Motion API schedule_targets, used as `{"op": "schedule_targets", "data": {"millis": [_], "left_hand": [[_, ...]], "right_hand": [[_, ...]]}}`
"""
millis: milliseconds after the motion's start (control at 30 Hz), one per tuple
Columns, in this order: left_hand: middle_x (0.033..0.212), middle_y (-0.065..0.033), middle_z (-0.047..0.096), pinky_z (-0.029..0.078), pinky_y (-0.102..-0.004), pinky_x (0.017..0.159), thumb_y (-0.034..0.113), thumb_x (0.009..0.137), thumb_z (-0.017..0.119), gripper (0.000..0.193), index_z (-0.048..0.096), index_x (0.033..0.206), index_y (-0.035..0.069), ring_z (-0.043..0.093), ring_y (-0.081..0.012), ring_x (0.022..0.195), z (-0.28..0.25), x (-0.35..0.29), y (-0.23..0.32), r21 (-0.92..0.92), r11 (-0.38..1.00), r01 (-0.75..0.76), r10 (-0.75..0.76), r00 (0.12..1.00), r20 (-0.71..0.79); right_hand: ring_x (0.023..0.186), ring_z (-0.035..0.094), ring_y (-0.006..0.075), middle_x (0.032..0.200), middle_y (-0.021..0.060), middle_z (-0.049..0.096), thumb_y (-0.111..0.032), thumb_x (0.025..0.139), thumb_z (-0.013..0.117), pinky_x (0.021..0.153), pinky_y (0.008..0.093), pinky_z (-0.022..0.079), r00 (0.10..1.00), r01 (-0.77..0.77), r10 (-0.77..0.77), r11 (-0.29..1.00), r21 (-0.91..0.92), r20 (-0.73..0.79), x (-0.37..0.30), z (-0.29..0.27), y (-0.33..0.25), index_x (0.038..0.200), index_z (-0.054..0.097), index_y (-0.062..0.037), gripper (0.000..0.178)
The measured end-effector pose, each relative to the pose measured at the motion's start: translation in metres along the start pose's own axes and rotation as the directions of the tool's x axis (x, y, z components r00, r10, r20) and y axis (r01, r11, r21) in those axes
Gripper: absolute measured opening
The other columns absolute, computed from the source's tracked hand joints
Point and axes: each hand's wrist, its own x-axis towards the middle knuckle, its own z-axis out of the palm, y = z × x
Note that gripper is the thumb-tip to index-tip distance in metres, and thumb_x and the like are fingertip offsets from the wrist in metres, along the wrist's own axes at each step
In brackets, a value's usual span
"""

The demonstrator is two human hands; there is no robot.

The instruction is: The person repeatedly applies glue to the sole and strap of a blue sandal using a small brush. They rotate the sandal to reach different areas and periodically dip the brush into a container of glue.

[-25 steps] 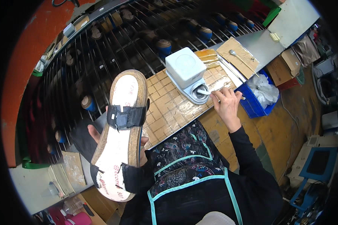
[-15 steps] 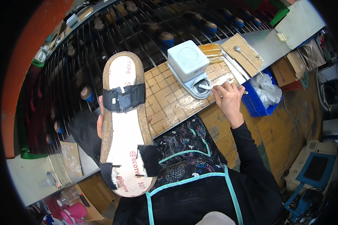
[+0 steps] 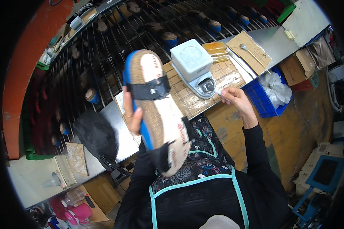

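Note:
My left hand [image 3: 132, 117] is closed around the side of a sandal upper on a blue last [image 3: 162, 118], raised over the table's near edge. Its underside faces up, with a brown rim, a whitish insole board in the middle and black straps folded over it. In my right hand [image 3: 239, 104] I pinch a thin white-handled brush [image 3: 220, 92]. Its dark tip is over the round dish at the foot of a pale plastic glue dispenser [image 3: 191, 61]. Whether the tip touches the dish I cannot tell.
Beyond the table, a rack of metal rods [image 3: 118, 36] carries several blue lasts. Cardboard with a long stick [image 3: 252, 53] lies at the right. A blue crate [image 3: 263, 108] of white plastic stands beside the table. A black mesh bag [image 3: 95, 131] lies at the left.
The sandal has moved right and tilted, so its blue last now shows along the left side. My right hand has drawn slightly down and toward me with the brush.

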Motion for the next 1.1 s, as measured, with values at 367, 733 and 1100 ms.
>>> {"op": "schedule_targets", "data": {"millis": [367, 733, 1100], "left_hand": [[0.128, -0.0168, 0.059, 0.040, -0.0578, 0.103, 0.018, 0.075, 0.077, 0.041, 0.062, 0.113, 0.022, 0.050, -0.0477, 0.123, 0.037, 0.010, -0.011, 0.608, 0.523, -0.597, 0.429, 0.801, 0.417], [0.129, -0.0125, 0.060, 0.035, -0.0611, 0.104, 0.017, 0.075, 0.076, 0.045, 0.056, 0.116, 0.024, 0.052, -0.0455, 0.122, 0.014, -0.006, 0.004, 0.661, 0.449, -0.601, 0.389, 0.798, 0.461], [0.126, -0.0091, 0.062, 0.033, -0.0601, 0.106, 0.018, 0.075, 0.076, 0.042, 0.057, 0.112, 0.026, 0.054, -0.0424, 0.121, 0.007, -0.003, 0.009, 0.681, 0.406, -0.610, 0.430, 0.785, 0.447]], "right_hand": [[0.074, 0.054, 0.0116, 0.089, 0.0017, 0.065, -0.006, 0.076, 0.077, 0.073, 0.0266, 0.037, 0.559, 0.642, -0.792, 0.601, -0.476, -0.246, -0.055, 0.094, -0.079, 0.099, 0.076, -0.0124, 0.025], [0.069, 0.052, 0.0081, 0.094, 0.0046, 0.056, -0.005, 0.079, 0.074, 0.059, 0.0219, 0.042, 0.629, 0.644, -0.734, 0.677, -0.356, -0.257, -0.029, 0.132, -0.084, 0.100, 0.075, -0.0079, 0.020], [0.073, 0.053, 0.0117, 0.093, 0.0014, 0.057, -0.011, 0.076, 0.077, 0.078, 0.0303, 0.028, 0.462, 0.652, -0.883, 0.403, -0.642, -0.085, -0.018, 0.125, -0.112, 0.098, 0.076, -0.0148, 0.022]]}}
